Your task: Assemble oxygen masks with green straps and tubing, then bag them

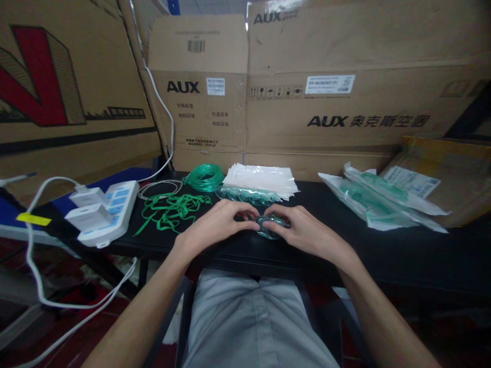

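Note:
A small clear greenish plastic mask (pixel 267 232), which looks like an oxygen mask, sits low over the black table between my hands. My left hand (pixel 233 217) is curled, its thumb and fingertips closed at the mask's left edge. On the other side my right hand (pixel 293 225) grips the mask, thumb on top and fingers partly hidden behind it. Just beyond are a row of similar clear green masks (pixel 253 195) and a stack of white pouches (pixel 261 176). A tangle of green straps (pixel 169 209) lies left of my left hand.
Behind the straps are a coil of green tubing (pixel 205 176) and a thin pale cable loop (pixel 161 188). A white power strip (pixel 123 204) with plugs sits at the left. Packaged green masks (pixel 378 199) lie right, beside a cardboard box (pixel 452 174). Large cardboard sheets (pixel 284 122) stand behind.

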Demonstrator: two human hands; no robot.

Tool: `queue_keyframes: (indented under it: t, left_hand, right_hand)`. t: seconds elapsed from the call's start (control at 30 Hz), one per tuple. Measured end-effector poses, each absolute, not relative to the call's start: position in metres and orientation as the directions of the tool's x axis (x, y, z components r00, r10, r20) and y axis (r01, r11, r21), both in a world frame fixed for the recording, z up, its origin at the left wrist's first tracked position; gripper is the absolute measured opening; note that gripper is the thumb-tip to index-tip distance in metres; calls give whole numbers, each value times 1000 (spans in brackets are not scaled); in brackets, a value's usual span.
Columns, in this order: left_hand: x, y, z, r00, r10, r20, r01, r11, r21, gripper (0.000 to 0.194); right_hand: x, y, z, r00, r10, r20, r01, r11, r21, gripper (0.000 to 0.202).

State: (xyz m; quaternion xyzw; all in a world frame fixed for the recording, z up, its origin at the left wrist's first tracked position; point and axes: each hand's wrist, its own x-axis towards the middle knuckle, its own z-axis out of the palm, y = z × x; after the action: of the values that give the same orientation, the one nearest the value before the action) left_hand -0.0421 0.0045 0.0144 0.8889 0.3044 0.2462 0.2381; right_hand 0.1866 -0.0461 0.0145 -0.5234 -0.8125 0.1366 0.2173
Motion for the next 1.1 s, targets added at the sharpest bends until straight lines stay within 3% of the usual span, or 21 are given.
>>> queue_keyframes:
  t: [1.1]
  left_hand:
    - [-46, 5, 19, 702, 653, 285, 370, -675, 638, 29]
  right_hand:
    - [190, -50, 22, -385, 898, 215, 748, 440, -496, 31]
